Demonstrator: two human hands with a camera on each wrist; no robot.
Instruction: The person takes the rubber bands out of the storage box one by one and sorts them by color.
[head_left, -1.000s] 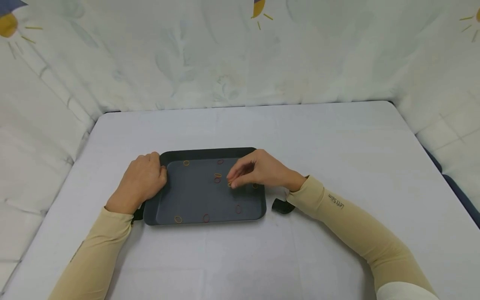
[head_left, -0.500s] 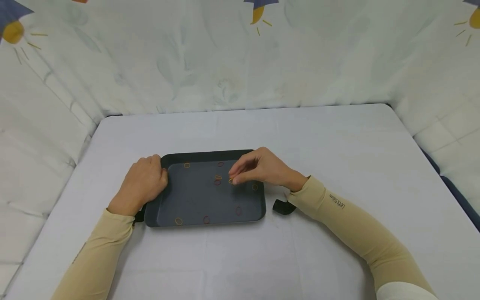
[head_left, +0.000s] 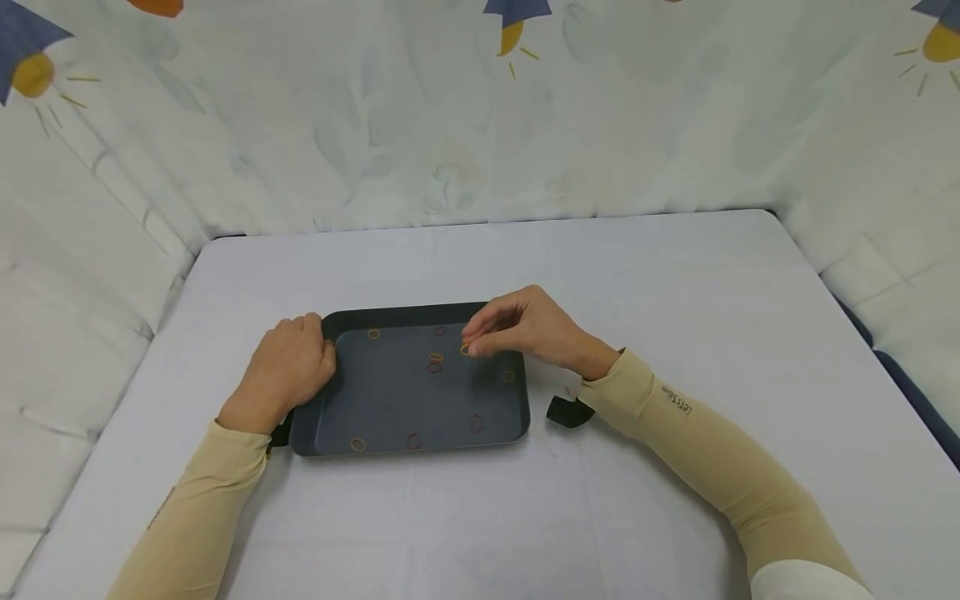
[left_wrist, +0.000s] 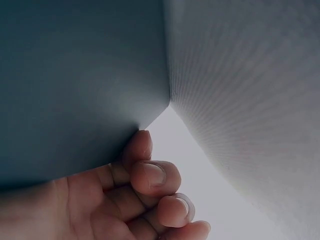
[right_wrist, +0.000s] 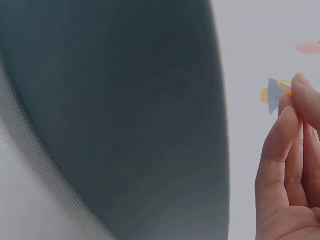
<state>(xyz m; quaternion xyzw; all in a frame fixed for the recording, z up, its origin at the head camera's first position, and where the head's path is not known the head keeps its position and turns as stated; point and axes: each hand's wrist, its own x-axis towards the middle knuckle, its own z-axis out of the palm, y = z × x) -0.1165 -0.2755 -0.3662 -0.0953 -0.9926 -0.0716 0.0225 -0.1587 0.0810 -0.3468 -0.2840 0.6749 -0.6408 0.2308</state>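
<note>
My left hand grips the left rim of a dark grey baking tray. In the left wrist view the curled fingers lie at the tray's edge; the thumb is hidden there. Over the right part of the tray, my right hand pinches a small yellow rubber band between thumb and fingertips. The right wrist view shows that yellow band at the fingertips, apart from the tray. Several thin yellow and red bands lie scattered on the tray, among them an orange-yellow band close to a red band.
The tray lies on a table with a white cloth. A black curved piece shows below the right wrist, and another dark piece by the left wrist. Pale patterned curtains stand behind and at both sides.
My right hand has risen slightly away from the tray floor, with the yellow rubber band in its pinch. My left hand keeps its hold on the rim. The head view has tilted up a little.
</note>
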